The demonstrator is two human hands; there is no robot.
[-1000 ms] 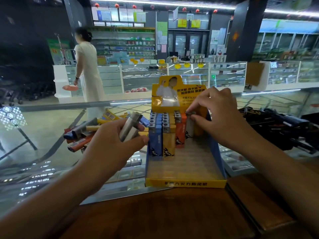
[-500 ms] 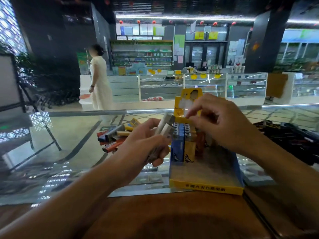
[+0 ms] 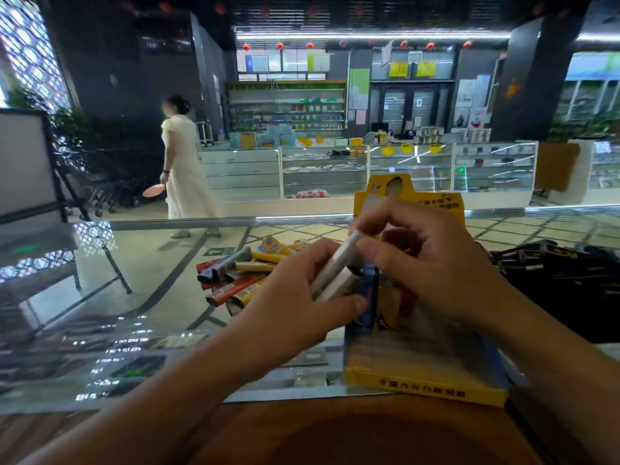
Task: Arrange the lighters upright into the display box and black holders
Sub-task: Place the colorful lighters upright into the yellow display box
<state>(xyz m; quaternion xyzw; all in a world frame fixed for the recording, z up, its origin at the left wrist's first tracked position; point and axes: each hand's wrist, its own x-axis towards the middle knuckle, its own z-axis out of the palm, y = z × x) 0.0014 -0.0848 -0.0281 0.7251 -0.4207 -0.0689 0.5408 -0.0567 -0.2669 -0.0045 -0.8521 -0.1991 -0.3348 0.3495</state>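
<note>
A yellow and blue display box (image 3: 424,385) stands on the glass counter, with a few blue and yellow lighters (image 3: 391,302) upright at its back. My left hand (image 3: 295,303) grips two silver lighters (image 3: 335,278) just left of the box. My right hand (image 3: 432,263) pinches the top of the upper silver lighter with thumb and forefinger. A pile of loose lighters (image 3: 238,273) lies flat on the glass to the left. Black holders (image 3: 550,273) sit at the right, partly hidden by my right forearm.
The glass counter (image 3: 134,313) meets a wooden ledge (image 3: 335,431) at the near edge. A person in a pale dress (image 3: 183,169) walks in the aisle beyond the counter. Shop display cases (image 3: 369,169) line the far side.
My right hand has left the lighters in the box and come left to the silver lighters in my left hand, taking hold of the top one. The view has turned left and up.
</note>
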